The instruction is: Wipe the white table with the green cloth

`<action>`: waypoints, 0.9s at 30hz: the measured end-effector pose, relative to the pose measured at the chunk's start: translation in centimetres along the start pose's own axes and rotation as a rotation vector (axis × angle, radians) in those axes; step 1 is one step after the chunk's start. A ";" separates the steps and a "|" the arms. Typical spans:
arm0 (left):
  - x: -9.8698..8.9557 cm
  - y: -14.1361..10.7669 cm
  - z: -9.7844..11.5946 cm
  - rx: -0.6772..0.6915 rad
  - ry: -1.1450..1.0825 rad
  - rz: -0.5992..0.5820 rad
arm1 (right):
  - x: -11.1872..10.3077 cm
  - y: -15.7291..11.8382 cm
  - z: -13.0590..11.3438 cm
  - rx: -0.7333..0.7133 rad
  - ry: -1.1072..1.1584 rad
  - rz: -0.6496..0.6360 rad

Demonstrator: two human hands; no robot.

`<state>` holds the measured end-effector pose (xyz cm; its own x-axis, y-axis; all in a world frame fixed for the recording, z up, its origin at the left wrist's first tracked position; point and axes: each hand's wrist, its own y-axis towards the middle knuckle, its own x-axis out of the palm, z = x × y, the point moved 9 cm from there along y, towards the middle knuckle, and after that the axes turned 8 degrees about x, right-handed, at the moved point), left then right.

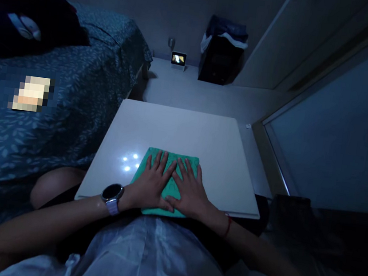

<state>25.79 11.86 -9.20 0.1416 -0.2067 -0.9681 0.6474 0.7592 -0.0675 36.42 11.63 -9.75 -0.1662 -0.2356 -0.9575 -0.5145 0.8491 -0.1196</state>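
A folded green cloth lies flat at the near edge of a white table. My left hand rests palm down on its left half, fingers stretched out and apart. On the right half lies my right hand, also flat with fingers spread. The two hands nearly meet at the index fingers and thumbs. A watch is on my left wrist, and a thin red band on my right. My palms hide much of the cloth.
To the left stands a bed with a leaf-patterned cover and dark items on it. A small lit screen and a black box topped with cloth are by the far wall. At right is a large framed panel.
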 end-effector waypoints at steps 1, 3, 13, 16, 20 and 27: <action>-0.1 0.4 -0.1 -0.008 0.011 -0.017 | -0.1 0.4 0.1 0.007 -0.004 -0.023; -0.4 1.5 -0.5 -0.021 0.023 -0.035 | -0.6 1.7 0.6 0.022 -0.017 -0.050; -3.2 12.4 -8.3 -0.042 0.018 0.033 | -4.6 12.5 7.3 0.074 -0.078 0.051; -4.1 16.2 -11.2 -0.057 0.034 0.015 | -6.1 16.2 9.4 0.124 -0.075 0.075; -5.2 19.8 -14.0 -0.078 0.031 -0.003 | -7.4 20.0 11.4 0.153 -0.055 0.080; -5.2 19.2 -13.2 -0.061 0.043 -0.006 | -7.1 19.0 11.1 0.142 -0.077 0.071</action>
<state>27.60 35.67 -8.69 0.1043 -0.1858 -0.9770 0.6011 0.7945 -0.0869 37.13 34.71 -8.15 -0.1305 -0.1402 -0.9815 -0.3789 0.9219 -0.0813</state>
